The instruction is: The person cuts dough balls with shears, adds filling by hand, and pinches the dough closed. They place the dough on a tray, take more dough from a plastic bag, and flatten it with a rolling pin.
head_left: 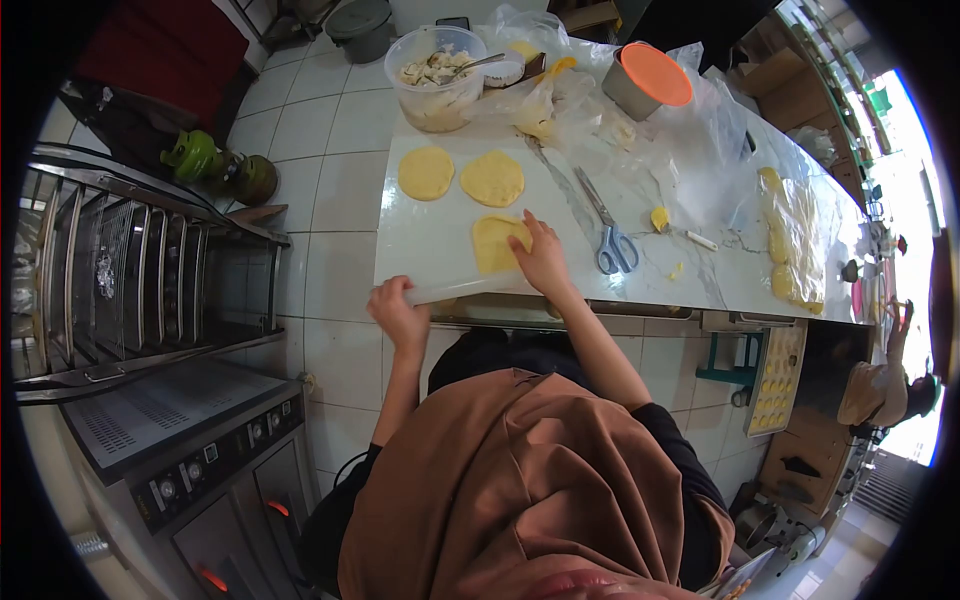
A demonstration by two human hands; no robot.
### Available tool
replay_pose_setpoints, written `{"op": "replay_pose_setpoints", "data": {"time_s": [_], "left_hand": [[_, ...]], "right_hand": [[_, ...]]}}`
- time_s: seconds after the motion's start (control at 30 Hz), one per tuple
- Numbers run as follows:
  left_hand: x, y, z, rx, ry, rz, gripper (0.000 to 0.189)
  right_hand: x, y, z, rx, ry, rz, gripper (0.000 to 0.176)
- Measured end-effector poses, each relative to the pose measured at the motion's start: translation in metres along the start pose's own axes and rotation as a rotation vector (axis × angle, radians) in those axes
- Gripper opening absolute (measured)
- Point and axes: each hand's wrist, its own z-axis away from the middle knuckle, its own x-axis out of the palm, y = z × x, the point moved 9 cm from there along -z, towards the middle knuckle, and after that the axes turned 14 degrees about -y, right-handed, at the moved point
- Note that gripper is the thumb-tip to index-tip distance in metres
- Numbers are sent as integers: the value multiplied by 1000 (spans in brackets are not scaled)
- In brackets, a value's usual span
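My left hand (400, 312) is closed around the left end of a pale rolling pin (455, 290), close to the counter's front edge. The pin lies across the near side of a flattened yellow piece of dough (493, 243). At that dough's right edge is my right hand (542, 258), its thumb and fingers taking hold of the rim. The pin's right end is hidden near this hand. Beyond, two round flat dough pieces, one on the left (426, 173) and one on the right (492, 178), lie side by side on the counter.
Scissors (606, 225) with blue-grey handles lie right of my right hand. Behind stand a tub of crumbly filling (432, 105) with a spoon, plastic bags (570, 105), and a container with an orange lid (655, 75). More dough lies under plastic (797, 240). A tray rack (150, 270) stands left.
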Motion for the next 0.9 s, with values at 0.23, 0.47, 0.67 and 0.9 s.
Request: {"op": "replay_pose_setpoints", "data": {"time_s": [0.23,0.47,0.67,0.9], "left_hand": [[-48,-91,12,-314,269,317,16],[-65,-129,20,-394,393,469,18],[-41,-154,25,-527,346,740,17],[-22,-167,22,-532,327,897,20]], "right_hand": [[6,-37,4,-125,-166,83,28],[-51,-30,7,-41,-361,-232,22],[-93,-66,35,-267,-34,95,26],[-19,-11,64,-208,-301,527,65]]}}
